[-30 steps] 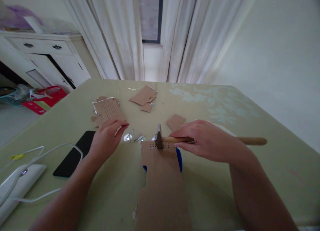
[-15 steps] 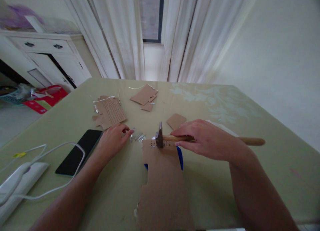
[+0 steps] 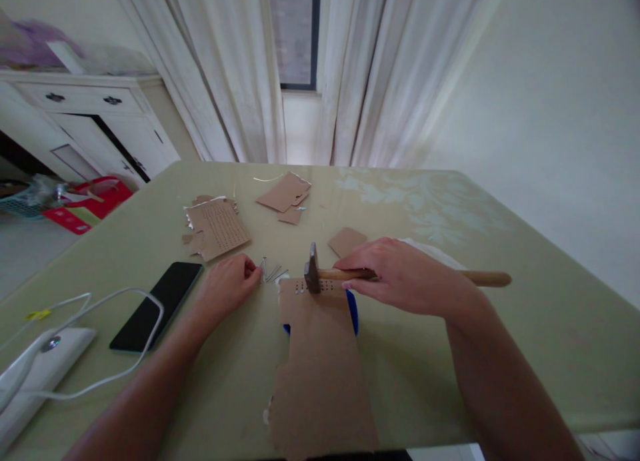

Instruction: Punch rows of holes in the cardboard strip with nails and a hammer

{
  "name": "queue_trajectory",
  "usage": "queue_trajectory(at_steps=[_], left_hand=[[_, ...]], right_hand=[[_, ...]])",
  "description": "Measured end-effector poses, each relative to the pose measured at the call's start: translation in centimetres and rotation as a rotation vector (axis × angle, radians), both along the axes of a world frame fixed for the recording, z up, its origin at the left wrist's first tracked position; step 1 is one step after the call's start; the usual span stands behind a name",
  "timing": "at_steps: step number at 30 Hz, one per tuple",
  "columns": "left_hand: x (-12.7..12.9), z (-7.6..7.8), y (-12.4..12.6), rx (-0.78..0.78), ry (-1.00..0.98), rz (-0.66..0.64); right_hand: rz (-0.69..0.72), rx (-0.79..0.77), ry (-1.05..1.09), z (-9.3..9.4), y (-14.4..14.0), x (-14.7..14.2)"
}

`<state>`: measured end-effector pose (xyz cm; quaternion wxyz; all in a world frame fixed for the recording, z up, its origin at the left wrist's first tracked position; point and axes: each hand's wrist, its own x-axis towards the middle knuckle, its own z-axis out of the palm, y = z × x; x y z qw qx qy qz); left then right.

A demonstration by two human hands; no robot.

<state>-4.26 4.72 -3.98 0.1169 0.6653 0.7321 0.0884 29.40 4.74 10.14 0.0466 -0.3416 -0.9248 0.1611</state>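
Note:
My right hand (image 3: pixel 405 274) grips a hammer's wooden handle (image 3: pixel 483 278) close to the head. The metal hammer head (image 3: pixel 313 277) rests on the far end of a long cardboard strip (image 3: pixel 320 361) marked with rows of small holes. A blue object (image 3: pixel 353 312) lies under that strip, mostly hidden. My left hand (image 3: pixel 227 288) lies on the table with its fingertips pinched at a small pile of nails (image 3: pixel 273 273) just left of the strip; whether a nail is gripped is not visible.
A black phone (image 3: pixel 157 304) lies left of my left hand. White cables (image 3: pixel 100 341) and a white device (image 3: pixel 35 374) sit at the near left. Perforated cardboard pieces (image 3: pixel 215 226), more scraps (image 3: pixel 286 194) and a small square (image 3: pixel 347 241) lie farther back. A white cabinet (image 3: pixel 85 114) stands beyond the table.
My left hand moved right from beside the perforated cardboard to the nails, fingertips closing on them. The hammer stayed on the strip's end; the view shifted slightly.

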Motion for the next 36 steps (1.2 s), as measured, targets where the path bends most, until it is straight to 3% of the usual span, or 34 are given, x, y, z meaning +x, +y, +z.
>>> queue_trajectory(at_steps=[8, 12, 15, 18, 21, 27, 36], left_hand=[[0.4, 0.4, 0.1, 0.105, -0.144, 0.082], [0.6, 1.6, 0.4, 0.180, -0.309, 0.112], [2.1, 3.3, 0.1, 0.227, -0.549, 0.055], [4.6, 4.9, -0.7, 0.337, -0.985, -0.039], [6.4, 5.1, -1.6, 0.438, -1.171, -0.073], [6.4, 2.8, -2.7, 0.440, -1.076, -0.264], [6.1, 2.5, -2.7, 0.417, -0.927, -0.478]], right_hand=[[-0.009, 0.041, -0.013, -0.1, -0.2, 0.0], [-0.014, 0.079, -0.058, -0.1, -0.5, -0.2], [-0.026, 0.092, -0.084, 0.2, -0.7, -0.1], [-0.040, 0.098, -0.047, 0.8, -0.7, 0.7], [-0.046, 0.107, 0.054, 1.6, -0.5, 1.9], [-0.072, 0.153, 0.149, 2.1, -0.2, 3.3], [-0.056, 0.161, 0.078, 1.7, -0.1, 2.6]])
